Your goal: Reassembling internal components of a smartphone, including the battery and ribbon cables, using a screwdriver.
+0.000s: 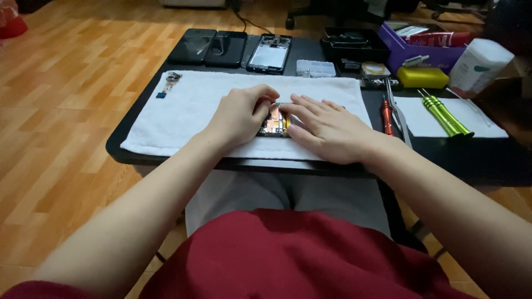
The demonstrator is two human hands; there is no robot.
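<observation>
While both hands are working over the white towel on the black table, an opened smartphone with its copper and yellow insides showing is lying between them, pretty much dead center of the towel's near half. The left hand is curling over the phone's left edge with thumb and fingertips pinched narrow at the top corner, touching it. The right hand is lying flat with fingers spread, pressing down on the phone's right side and covering most of it, so not gripping, just pinning it.

Up at 12 o'clock from the phone, three more phones are sitting in a row at the table's far edge, one of them opened up. A small clear parts box is sitting just past the towel at about 1 o'clock. Out at 3 o'clock, a red-handled screwdriver and two green screwdrivers are lying near a white sheet. A yellow block and purple box are sitting at 2 o'clock. A little flex cable part is resting on the towel's far left corner, around 10 o'clock.
</observation>
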